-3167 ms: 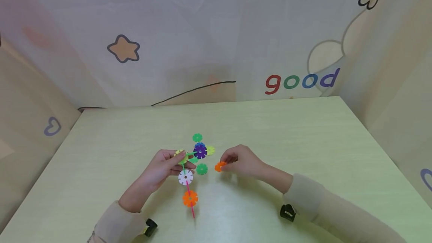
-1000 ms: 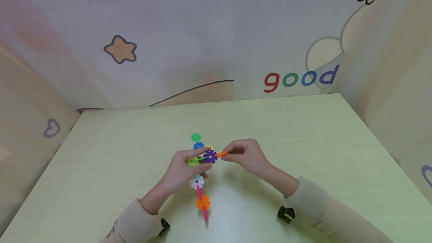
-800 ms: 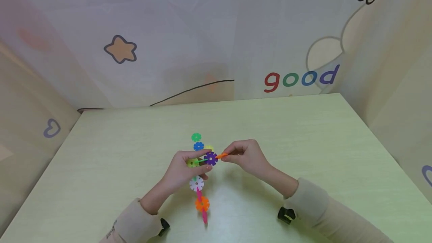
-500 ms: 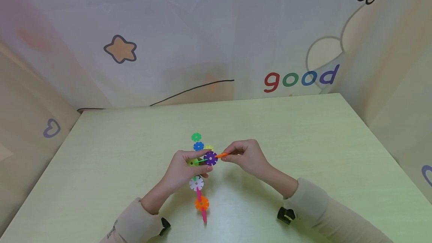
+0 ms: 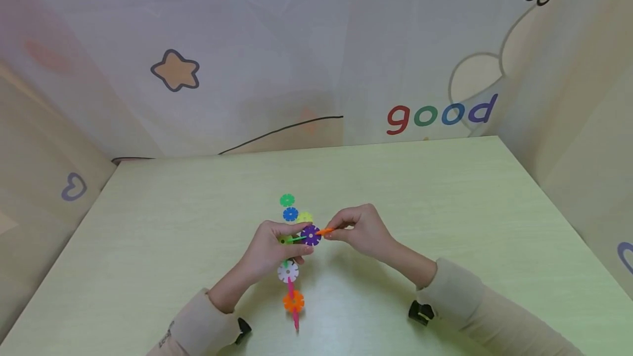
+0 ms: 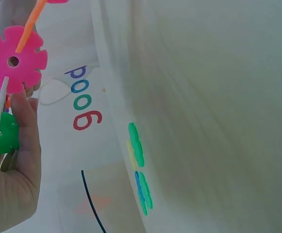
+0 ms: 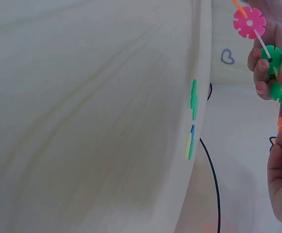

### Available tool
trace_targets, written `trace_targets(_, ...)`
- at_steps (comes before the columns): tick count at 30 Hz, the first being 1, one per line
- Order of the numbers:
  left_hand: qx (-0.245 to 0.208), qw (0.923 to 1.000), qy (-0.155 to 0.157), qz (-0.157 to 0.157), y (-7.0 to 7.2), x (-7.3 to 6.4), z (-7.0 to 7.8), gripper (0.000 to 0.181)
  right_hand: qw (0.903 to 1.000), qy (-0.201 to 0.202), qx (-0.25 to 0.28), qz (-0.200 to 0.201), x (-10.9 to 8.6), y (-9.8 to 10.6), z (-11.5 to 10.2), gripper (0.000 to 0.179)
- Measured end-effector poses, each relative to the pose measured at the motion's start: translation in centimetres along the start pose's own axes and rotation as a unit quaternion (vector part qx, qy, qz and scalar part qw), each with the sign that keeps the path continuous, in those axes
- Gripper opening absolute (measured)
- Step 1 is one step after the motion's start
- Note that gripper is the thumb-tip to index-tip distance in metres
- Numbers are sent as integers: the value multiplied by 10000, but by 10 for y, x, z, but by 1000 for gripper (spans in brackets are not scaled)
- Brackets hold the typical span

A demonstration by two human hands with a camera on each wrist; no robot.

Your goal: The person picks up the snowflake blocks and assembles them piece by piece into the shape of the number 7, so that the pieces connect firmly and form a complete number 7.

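Your right hand (image 5: 364,227) pinches an orange disc (image 5: 325,231) edge-on against a purple disc (image 5: 311,235).
The orange disc points leftward, toward your left hand (image 5: 260,248), which grips the purple disc.

left sleeve (image 5: 200,324), seven o'clock: beige, loose-cuffed, dark lettering (image 5: 167,335) along its eight o'clock edge, too small to read. angular black block (image 5: 244,331) at its four o'clock. right sleeve (image 5: 494,312), four o'clock: matching beige, creased; second black block (image 5: 421,312) at its wrist end, seven o'clock. left hand (image 5: 261,251), right hand (image 5: 366,231): bare.
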State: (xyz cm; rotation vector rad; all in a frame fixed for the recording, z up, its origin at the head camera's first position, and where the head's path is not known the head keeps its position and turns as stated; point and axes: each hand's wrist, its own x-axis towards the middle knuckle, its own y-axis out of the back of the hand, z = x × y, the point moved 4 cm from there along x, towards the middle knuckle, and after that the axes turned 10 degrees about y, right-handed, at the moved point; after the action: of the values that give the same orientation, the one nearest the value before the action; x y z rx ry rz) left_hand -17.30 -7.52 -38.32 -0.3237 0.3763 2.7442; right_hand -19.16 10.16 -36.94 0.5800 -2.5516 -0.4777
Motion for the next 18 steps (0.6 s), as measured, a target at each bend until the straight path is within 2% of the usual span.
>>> trace_targets(9,17,9999,13,153,4,-2,2,45,9997,202,-157,-56,5,0,-3,5)
trace_targets(18,-123,9997,3,201,10,-1,-7,46,9993,332,-172,-46,6,1,0,7)
